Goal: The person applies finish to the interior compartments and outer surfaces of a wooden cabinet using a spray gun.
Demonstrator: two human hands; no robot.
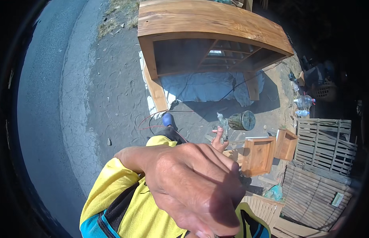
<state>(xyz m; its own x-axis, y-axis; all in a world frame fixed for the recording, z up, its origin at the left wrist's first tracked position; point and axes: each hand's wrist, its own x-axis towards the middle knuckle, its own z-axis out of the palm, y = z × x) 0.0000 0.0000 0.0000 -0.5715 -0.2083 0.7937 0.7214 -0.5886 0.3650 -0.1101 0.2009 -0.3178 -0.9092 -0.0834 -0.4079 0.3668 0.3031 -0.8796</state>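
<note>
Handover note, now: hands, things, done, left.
Left hand: raised close to the camera, fingers curled, nothing seen in it.
Right hand: shut on a grey metal spray gun with a dark round cup, held low.
Large open-fronted wooden cabinet stands ahead on a white sheet. Two small open wooden boxes sit on the ground at right. A thin red hose lies on the ground.
Done or left: no coating can be made out on the wood.

Colours in a sunny outdoor woodwork place

The shirt (125,202) is bright yellow with black and turquoise panels. The big cabinet (208,35) and two small boxes (258,154) are warm orange-brown wood. The sheet (204,87) below is pale blue-white, the cable (152,119) red, the ground (113,87) grey and cracked.
</note>
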